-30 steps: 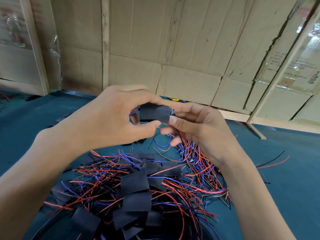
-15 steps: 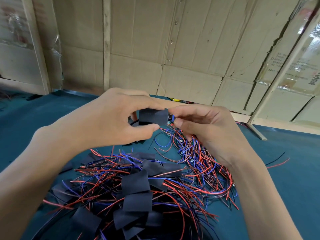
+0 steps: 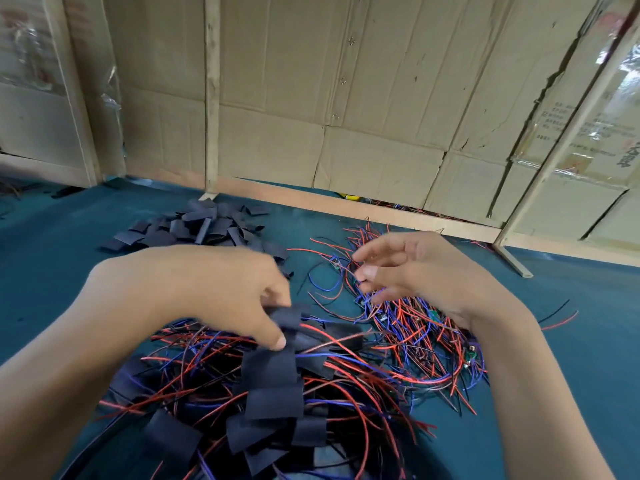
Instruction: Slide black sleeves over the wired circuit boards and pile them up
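Note:
My left hand [image 3: 207, 289] is low over the near pile of sleeved boards [image 3: 273, 386], thumb and fingers pinched on a black sleeved board [image 3: 290, 318] that touches the top of that pile. My right hand [image 3: 426, 275] hovers with its fingers spread and nothing in them, above the tangle of bare wired circuit boards [image 3: 415, 334] with red, blue and black wires. A small bare board [image 3: 382, 317] lies just below those fingers. Behind my left hand sits a heap of loose black sleeves [image 3: 204, 226].
Everything lies on a teal table cover [image 3: 52, 254]. A cardboard wall [image 3: 346, 98] with a wooden post [image 3: 212, 98] closes the back. A slanted wooden strut [image 3: 512, 258] meets the table at the right. Stray wires [image 3: 557, 318] trail to the right.
Both hands held the sleeved board together up in front. Now my left hand has carried it down to the near pile, and my right hand has let go and moved over the bare boards.

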